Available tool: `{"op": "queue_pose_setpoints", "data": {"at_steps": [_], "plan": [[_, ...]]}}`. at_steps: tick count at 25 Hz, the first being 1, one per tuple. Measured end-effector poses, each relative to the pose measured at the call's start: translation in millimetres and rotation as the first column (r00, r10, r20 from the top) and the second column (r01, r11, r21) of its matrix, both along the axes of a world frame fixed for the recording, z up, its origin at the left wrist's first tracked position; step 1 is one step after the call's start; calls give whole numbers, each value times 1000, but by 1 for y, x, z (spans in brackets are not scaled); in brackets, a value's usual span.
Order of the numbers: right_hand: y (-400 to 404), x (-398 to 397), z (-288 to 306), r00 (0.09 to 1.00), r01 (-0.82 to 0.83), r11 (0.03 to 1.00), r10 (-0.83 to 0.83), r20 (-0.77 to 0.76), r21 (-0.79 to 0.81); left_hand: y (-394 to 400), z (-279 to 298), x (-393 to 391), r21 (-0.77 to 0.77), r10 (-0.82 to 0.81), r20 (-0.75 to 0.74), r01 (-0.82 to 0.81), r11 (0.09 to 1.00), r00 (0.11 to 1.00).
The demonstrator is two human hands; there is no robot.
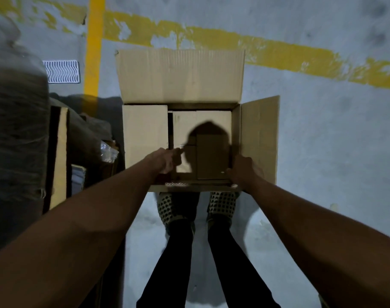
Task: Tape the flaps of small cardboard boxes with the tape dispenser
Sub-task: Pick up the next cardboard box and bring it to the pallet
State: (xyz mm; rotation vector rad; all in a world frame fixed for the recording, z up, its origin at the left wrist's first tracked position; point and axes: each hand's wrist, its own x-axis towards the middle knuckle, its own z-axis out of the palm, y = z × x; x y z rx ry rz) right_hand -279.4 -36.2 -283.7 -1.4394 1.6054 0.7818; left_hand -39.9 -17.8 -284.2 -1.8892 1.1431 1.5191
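Note:
A large open cardboard carton (pixel 180 76) stands on the floor in front of my feet, its far and right flaps raised and its left flap (pixel 145 130) folded inward. Inside lie small cardboard boxes; one small box (pixel 212 156) sits in shadow near the front right. My left hand (pixel 165 160) reaches into the carton at the edge of the left flap, fingers curled, and I cannot tell what it holds. My right hand (pixel 243 172) rests at the front right corner, gripping the base of the right flap (pixel 258 138). No tape dispenser is in view.
Grey concrete floor with worn yellow lines (pixel 234 41). At left stand a wrapped bundle (pixel 14 130), an upright cardboard sheet (pixel 59 156) and plastic-wrapped items (pixel 107 150). A white grille (pixel 63 71) lies on the floor behind. My feet in dotted slippers (pixel 223 203) touch the carton's near side.

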Motion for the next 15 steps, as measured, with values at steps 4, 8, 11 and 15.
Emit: {"op": "queue_pose_setpoints", "data": {"at_steps": [4, 8, 11, 15], "plan": [[10, -10, 5, 988, 38, 957, -79, -132, -289, 22, -15, 0, -38, -260, 117, 266, 963, 958], [26, -28, 22, 801, -572, 783, 467, -375, -246, 49, -12, 6, -65, -168, 140, 179, 982, 976], [36, -30, 29, 784, -599, 783, 533, -320, -165, 58, -15, 22, -60, -416, 113, 424, 904, 902], [56, -23, 21, 806, -564, 797, 473, -357, -218, 60, -29, 6, -53, -487, 133, 497, 866, 863]]}}
